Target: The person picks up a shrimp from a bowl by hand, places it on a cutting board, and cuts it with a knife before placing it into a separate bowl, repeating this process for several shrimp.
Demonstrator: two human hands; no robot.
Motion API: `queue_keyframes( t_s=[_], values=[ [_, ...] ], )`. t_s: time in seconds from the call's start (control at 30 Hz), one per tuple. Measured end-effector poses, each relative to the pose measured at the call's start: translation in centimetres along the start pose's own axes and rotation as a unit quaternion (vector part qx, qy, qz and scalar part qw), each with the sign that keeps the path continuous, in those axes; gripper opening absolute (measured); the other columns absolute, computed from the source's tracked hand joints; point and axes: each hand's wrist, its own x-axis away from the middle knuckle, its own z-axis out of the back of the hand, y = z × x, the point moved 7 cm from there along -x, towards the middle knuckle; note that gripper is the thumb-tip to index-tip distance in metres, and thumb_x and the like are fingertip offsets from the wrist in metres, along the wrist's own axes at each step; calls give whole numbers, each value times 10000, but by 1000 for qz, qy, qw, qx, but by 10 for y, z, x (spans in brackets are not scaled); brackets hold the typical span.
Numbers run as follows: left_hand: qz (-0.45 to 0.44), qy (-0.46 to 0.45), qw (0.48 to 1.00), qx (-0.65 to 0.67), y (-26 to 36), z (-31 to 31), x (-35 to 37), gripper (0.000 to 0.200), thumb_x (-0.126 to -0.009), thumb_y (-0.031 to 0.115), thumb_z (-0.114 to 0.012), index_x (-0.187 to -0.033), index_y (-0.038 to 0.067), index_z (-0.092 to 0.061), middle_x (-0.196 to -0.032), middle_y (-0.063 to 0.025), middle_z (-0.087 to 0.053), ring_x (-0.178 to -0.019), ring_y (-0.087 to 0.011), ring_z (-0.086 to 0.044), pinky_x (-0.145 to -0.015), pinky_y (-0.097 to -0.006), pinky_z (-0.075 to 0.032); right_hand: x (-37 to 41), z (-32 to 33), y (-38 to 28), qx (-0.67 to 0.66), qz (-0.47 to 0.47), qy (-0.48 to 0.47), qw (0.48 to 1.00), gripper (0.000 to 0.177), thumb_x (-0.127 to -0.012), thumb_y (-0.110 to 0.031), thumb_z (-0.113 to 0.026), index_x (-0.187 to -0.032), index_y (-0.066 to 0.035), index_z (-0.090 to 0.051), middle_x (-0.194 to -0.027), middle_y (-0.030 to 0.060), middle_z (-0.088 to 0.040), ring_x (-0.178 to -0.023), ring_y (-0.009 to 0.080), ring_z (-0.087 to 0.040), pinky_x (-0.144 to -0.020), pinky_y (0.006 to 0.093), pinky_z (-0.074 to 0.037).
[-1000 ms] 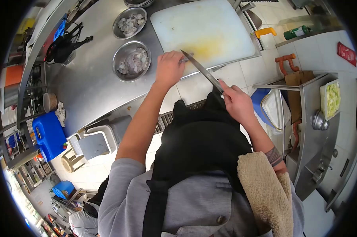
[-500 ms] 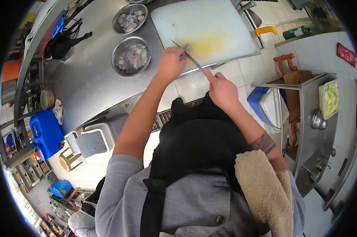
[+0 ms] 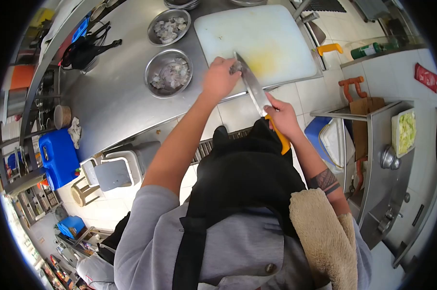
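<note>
Left hand [image 3: 219, 78] curled tight, pinching a small grey piece [image 3: 235, 67] at the near edge of the white cutting board [image 3: 262, 29], upper centre. Right hand [image 3: 280, 115] wraps the yellow-handled knife [image 3: 251, 83], blade tip against the piece. A steel bowl [image 3: 169, 72] sits left of the board on the surface [image 3: 117, 101].

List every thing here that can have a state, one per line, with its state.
Knife: gripped in the right hand, blade tip at the food piece.
Left hand: pinching the food piece at the cutting board.
Cutting board: flat on the counter, stained yellow.
Near bowl: holds chopped pieces.
Far bowl: holds chopped pieces.
Green bottle: lying on its side.
</note>
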Motion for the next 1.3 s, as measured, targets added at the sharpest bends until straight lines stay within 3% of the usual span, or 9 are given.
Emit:
queue_keyframes(
  t_s=[0.17, 0.4, 0.5, 0.57, 0.67, 0.93, 1.03, 1.13, 1.3],
  values=[
    [27, 37, 998, 43, -4, 23, -9, 412, -862, 251, -816, -1238, 82, -809, -1166, -197, -724, -1043, -380, -729, -940, -460, -601, -8, -21, -23, -16, 22, -42, 999, 558, -1055, -69, -691, -1607, -112, -626, -823, 15, -659, -533, 93, -572, -517, 295, -497],
    [71, 154, 985, 26, -55, 179, -112, 478, -860, 326, -833, -1277, 92, -817, -1236, -250, -773, -1099, -368, -759, -962, -458, -603, -9, -29, -156, 89, 155, -53, 983, 539, -1053, -119, -686, -1590, -123, -648, -882, 36, -681, -555, 115, -582, -563, 303, -517],
    [78, 243, 949, -186, -93, 223, -108, 487, -859, 345, -831, -1268, 81, -816, -1172, -216, -815, -1083, -357, -786, -951, -462, -612, -5, -16, -154, 96, 146, -29, 984, 536, -1046, -108, -682, -1581, -115, -658, -901, 38, -680, -560, 114, -576, -561, 298, -512],
    [137, 28, 974, -180, -111, 206, -82, 480, -850, 385, -836, -1226, 85, -831, -1060, -180, -834, -1022, -358, -796, -949, -466, -618, -5, -5, -121, 65, 127, -12, 990, 580, -1028, -99, -652, -1606, -133, -630, -840, 52, -665, -557, 124, -594, -589, 319, -530],
    [219, -102, 960, -142, -127, 156, -35, 420, -863, 415, -852, -1124, 86, -857, -1120, -185, -827, -1036, -332, -793, -967, -449, -605, 3, 2, -69, 19, 90, -15, 996, 566, -1039, -88, -652, -1604, -112, -630, -832, 34, -666, -544, 110, -589, -568, 303, -511],
    [142, 7, 970, -200, -130, 99, -17, 425, -844, 431, -827, -1119, 110, -876, -1360, -228, -724, -1184, -410, -721, -1019, -468, -582, 32, -5, -21, 7, 20, -19, 1000, 551, -1065, -107, -659, -1615, -116, -619, -800, 6, -653, -555, 85, -583, -545, 285, -494],
    [167, 36, 969, -181, -141, 107, -27, 436, -884, 399, -807, -1117, 34, -853, -1242, -235, -758, -1080, -373, -741, -995, -454, -573, 31, -1, -13, 2, 19, -9, 1000, 551, -1066, -106, -659, -1616, -118, -618, -800, 7, -654, -553, 87, -582, -538, 288, -494],
    [327, -35, 928, 176, -144, 104, -19, 335, -933, 314, -715, -989, 1, -819, -990, -135, -744, -981, -222, -647, -895, -386, -496, 31, 9, -6, 9, 16, -2, 1000, 538, -1082, -69, -660, -1616, -107, -615, -915, 25, -718, -583, 85, -586, -566, 277, -518],
    [335, -15, 911, 239, -137, 139, -20, 197, -964, 261, -674, -953, 71, -728, -934, -57, -715, -855, -204, -666, -828, -368, -506, 37, 22, 6, -18, 2, 19, 1000, 544, -1073, -87, -663, -1615, -104, -616, -862, 23, -682, -569, 93, -588, -557, 287, -512]
  ],
)
